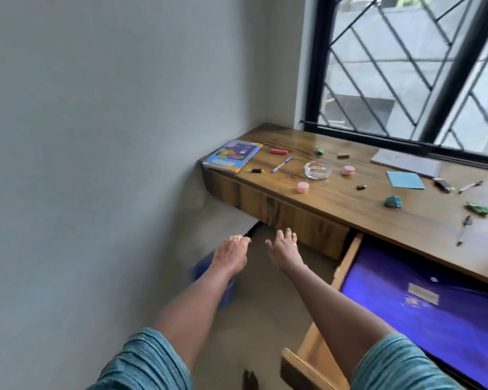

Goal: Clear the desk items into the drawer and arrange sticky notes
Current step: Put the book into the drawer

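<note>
- Left hand (231, 250): below the desk (335, 199) front, loosely curled, empty; forearm hides a blurred blue object (227, 295).
- Right hand (283, 246): below the desk, fingers spread, empty.
- Drawer (347, 261): open under the desk, cropped.
- Blue sticky note (405, 180): atop the desk.

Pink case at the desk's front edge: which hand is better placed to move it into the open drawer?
Likely the right hand: empty, it is nearer the pink case and the open drawer; the left hand is farther toward the wall.

Both hands (258, 250) outstretched, fingers relaxed
</note>
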